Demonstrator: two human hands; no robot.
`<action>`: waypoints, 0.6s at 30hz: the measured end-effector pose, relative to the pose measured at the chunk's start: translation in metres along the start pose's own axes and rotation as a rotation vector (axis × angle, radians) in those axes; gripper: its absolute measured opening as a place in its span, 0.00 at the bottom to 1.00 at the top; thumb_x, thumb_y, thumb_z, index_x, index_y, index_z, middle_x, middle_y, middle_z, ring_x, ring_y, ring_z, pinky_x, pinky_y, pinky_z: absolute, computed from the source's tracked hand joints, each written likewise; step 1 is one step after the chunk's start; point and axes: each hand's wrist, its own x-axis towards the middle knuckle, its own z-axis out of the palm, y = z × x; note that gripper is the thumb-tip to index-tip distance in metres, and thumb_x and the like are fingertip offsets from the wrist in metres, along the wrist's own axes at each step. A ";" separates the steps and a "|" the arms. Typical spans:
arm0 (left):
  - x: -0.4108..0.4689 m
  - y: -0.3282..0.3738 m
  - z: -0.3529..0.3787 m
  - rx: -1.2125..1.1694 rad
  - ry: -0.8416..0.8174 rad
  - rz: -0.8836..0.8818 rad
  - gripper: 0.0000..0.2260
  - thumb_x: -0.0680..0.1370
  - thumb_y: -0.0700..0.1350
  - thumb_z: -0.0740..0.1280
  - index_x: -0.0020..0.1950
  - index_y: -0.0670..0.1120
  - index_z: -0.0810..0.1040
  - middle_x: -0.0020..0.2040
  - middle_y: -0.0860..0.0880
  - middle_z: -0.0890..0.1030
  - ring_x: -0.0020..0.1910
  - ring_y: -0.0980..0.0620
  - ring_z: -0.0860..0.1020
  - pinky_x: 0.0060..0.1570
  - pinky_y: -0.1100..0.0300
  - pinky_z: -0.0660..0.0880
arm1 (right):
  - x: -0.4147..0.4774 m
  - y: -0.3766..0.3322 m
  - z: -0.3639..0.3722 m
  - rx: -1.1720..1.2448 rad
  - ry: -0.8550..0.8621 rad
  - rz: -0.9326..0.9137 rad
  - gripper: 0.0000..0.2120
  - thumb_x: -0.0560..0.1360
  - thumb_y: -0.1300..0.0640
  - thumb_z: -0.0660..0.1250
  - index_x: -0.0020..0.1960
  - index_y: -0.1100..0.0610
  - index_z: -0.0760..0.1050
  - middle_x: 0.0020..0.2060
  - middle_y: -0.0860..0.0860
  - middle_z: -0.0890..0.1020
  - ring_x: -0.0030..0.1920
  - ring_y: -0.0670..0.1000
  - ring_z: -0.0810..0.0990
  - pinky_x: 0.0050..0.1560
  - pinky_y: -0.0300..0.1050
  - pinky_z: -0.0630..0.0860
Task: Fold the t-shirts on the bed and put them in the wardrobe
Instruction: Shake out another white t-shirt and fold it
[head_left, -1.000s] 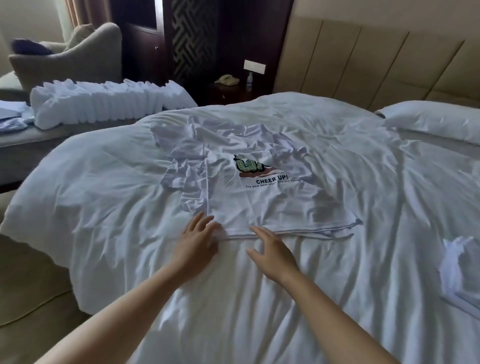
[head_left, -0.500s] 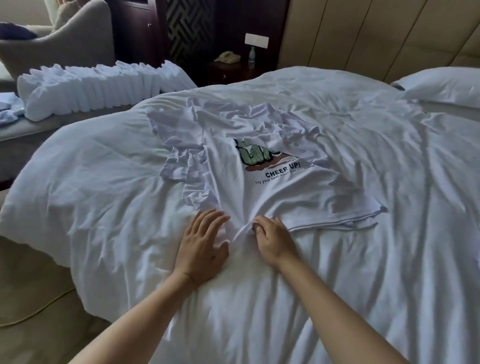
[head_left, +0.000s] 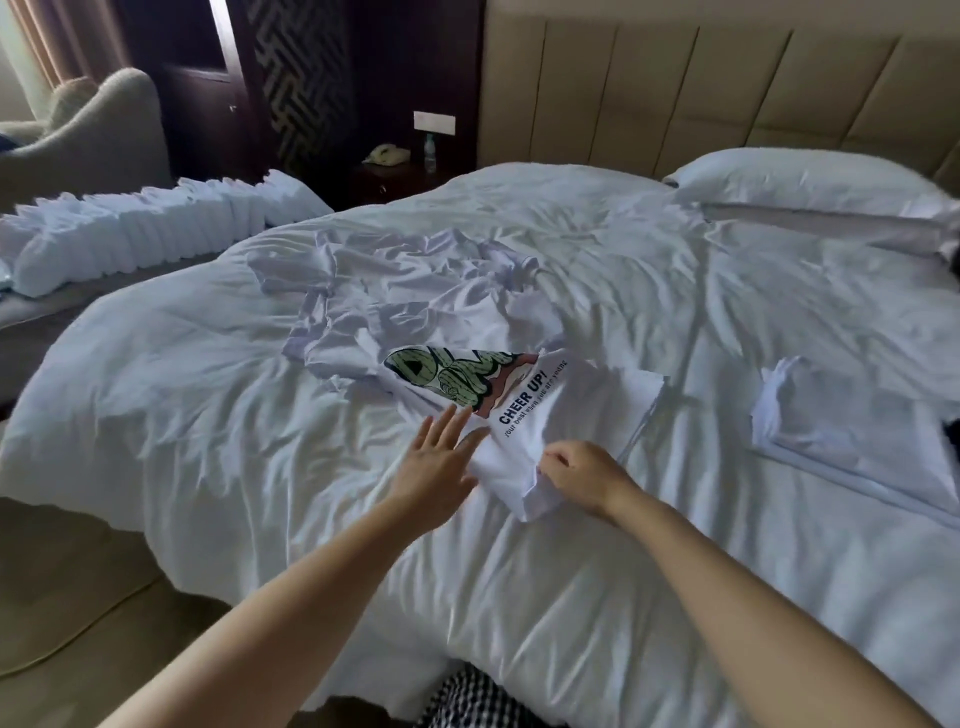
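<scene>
Our right hand (head_left: 582, 475) pinches the bunched near hem of the printed t-shirt (head_left: 592, 400). Our left hand (head_left: 436, 460) lies flat, fingers spread, at its edge. The shirt sprawls crumpled in the middle of the bed (head_left: 182, 395), with a folded t-shirt (head_left: 841, 431) to its right.

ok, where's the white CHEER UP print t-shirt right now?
Head view, centre of the white duvet: the white printed t-shirt lies rumpled, its near hem pinched in the right hand, the left hand flat at its left edge.
</scene>
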 end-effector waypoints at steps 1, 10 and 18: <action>-0.003 0.013 -0.004 0.007 -0.004 0.016 0.30 0.80 0.51 0.63 0.79 0.53 0.54 0.81 0.49 0.46 0.79 0.49 0.41 0.75 0.53 0.34 | -0.014 0.003 -0.006 -0.013 -0.005 0.004 0.14 0.76 0.59 0.59 0.32 0.55 0.61 0.30 0.52 0.64 0.35 0.50 0.62 0.33 0.47 0.57; -0.015 0.123 -0.012 0.075 -0.102 0.098 0.35 0.78 0.56 0.65 0.78 0.43 0.54 0.76 0.45 0.64 0.78 0.49 0.56 0.77 0.50 0.41 | -0.126 0.060 -0.062 -0.135 0.093 0.052 0.18 0.69 0.42 0.73 0.33 0.51 0.68 0.32 0.46 0.72 0.36 0.48 0.71 0.34 0.42 0.65; -0.009 0.218 -0.023 0.072 -0.286 0.190 0.18 0.82 0.56 0.58 0.67 0.49 0.71 0.57 0.45 0.81 0.56 0.42 0.79 0.50 0.53 0.74 | -0.177 0.124 -0.109 -0.618 0.236 0.187 0.10 0.77 0.51 0.60 0.54 0.49 0.79 0.55 0.50 0.82 0.57 0.55 0.78 0.50 0.43 0.68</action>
